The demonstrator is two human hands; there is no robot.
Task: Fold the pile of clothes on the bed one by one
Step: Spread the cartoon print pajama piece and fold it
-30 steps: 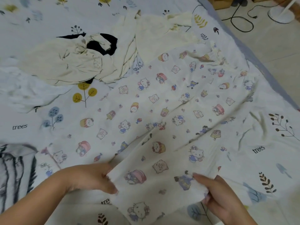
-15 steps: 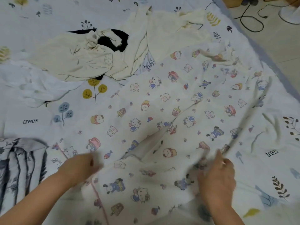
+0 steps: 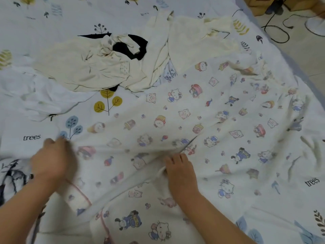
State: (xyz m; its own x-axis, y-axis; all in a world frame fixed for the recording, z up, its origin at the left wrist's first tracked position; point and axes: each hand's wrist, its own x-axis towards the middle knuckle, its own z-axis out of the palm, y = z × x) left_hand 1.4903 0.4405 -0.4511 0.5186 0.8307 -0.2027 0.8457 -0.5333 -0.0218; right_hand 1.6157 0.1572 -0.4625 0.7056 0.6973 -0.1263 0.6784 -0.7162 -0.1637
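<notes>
Roughly, bed [image 3: 52,7]: printed sheet; its right edge is running along the floor.
Garment: cartoon-print cloth [image 3: 202,120] is lying spread, long axis running from the near edge toward the far right corner.
Pile: cream clothes [image 3: 91,67] are waiting farther back, well apart from both hands.
Left hand [image 3: 52,161]: gripping the cloth's near-left part; blurred, finger detail unclear.
Right hand [image 3: 181,169]: fingers curling, pinching a ridge mid-cloth, nearer the garment's centre.

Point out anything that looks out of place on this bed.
Nothing damaged or spilled. The cream clothes lie crumpled in a heap with a black garment tangled among them, not yet folded. The cartoon-print cloth is still creased.
</notes>
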